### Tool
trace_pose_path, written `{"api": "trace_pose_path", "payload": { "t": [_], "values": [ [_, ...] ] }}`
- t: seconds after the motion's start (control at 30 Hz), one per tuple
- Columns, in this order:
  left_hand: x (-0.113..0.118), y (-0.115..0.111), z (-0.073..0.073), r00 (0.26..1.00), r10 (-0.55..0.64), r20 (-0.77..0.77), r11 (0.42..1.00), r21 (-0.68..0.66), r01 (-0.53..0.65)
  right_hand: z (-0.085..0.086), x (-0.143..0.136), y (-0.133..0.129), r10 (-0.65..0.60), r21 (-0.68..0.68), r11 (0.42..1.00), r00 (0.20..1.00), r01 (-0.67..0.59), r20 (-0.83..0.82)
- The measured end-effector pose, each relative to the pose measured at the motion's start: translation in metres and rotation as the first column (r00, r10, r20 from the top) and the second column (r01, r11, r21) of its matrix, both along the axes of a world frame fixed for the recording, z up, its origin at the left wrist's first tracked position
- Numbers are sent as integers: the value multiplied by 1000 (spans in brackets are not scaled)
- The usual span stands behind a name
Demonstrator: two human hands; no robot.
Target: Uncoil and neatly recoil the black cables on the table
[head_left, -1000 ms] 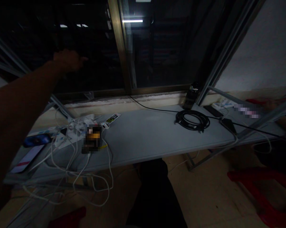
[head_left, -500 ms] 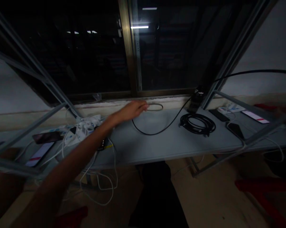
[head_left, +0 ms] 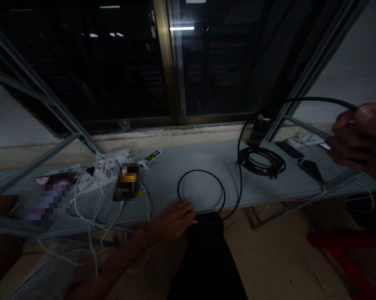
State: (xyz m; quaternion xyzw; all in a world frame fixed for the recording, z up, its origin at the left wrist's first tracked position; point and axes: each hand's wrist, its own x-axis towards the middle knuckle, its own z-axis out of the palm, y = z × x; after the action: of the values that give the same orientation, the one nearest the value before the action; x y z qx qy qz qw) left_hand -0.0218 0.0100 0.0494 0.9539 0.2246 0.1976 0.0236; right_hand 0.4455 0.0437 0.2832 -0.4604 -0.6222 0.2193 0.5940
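My left hand (head_left: 177, 218) is closed on a thin black cable (head_left: 224, 189), whose single round loop stands at the table's front edge, just over my dark-clothed leg. At the far right my raised right hand (head_left: 361, 135) pinches another stretch of black cable between thumb and fingers. From there the cable arcs left in the air and bends down past a black upright object (head_left: 259, 129). A wound coil of black cable (head_left: 261, 161) lies flat on the table between my hands, nearer the right.
White chargers and cables (head_left: 111, 166) crowd the left of the grey table (head_left: 203, 160); a phone there is blurred out. Dark phones (head_left: 288, 150) lie at right. Metal frame bars (head_left: 28, 66) slant up both sides. A red stool (head_left: 341, 241) stands below right. Another person's hand (head_left: 2, 208) rests far left.
My left hand has come down and toward me from near the window sill, drawing the cable into a larger loop. My right hand has come into clear view at right, gripping the cable.
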Motion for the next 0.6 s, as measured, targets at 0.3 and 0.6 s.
{"api": "trace_pose_path", "payload": {
  "t": [0.3, 0.6],
  "values": [
    [20, 8, -14, 995, 6, -103, 993, 117, 6, -40, -130, 17, 527, -128, 832, 697, -540, 487],
    [2, 3, -37, 999, -19, 50, 968, 252, 6, -188, -171, -9, 657, -383, 717, 383, -582, 649]
  ]
}}
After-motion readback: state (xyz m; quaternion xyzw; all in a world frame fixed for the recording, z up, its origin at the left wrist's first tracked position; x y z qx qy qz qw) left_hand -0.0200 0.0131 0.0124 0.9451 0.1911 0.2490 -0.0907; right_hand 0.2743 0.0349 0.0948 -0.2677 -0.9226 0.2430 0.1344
